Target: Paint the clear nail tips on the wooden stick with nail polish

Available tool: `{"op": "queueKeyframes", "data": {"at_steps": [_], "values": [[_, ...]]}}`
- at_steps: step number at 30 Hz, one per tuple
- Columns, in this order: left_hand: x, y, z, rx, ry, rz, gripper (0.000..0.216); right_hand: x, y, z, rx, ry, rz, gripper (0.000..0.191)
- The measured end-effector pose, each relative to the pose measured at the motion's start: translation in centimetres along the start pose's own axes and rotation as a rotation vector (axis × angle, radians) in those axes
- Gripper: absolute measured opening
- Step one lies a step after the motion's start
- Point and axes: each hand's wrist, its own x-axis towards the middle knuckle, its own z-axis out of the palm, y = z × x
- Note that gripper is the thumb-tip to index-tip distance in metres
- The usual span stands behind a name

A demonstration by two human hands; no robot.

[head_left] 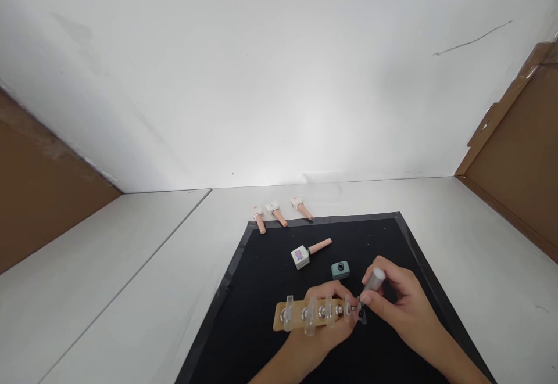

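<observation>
An open, boxy teal bottle [336,272], contents hidden, stands on a black mat [261,288]. Beyond it, a square white bottle [300,257] with a long pink cap [321,246] lies on its side. The left hand [322,338] grips a tan strip [297,318] bearing clear, curved nail tips [310,319]; the right hand [405,305] pinches a silver cylindrical cap [376,278] above the strip's right end.

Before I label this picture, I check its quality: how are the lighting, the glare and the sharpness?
Head view: soft light, white wall brightest low in the middle; head view: small glints on metal studs and clear tips; head view: far bottles too small to read.
</observation>
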Motion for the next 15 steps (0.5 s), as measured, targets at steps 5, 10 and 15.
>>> {"op": "queueKeyframes", "data": {"at_steps": [5,10,15], "values": [[-0.18,0.11,-0.07,-0.030,-0.017,0.000,0.011,-0.03,-0.05,0.06,-0.003,0.020,-0.001,0.027],[-0.36,0.04,-0.24,-0.058,-0.040,-0.003,0.010,-0.16,0.20,0.07,-0.015,0.045,0.007,0.019],[-0.26,-0.29,0.03,-0.033,-0.024,0.031,0.008,-0.12,0.21,0.13,-0.015,0.081,0.012,0.015]]}}
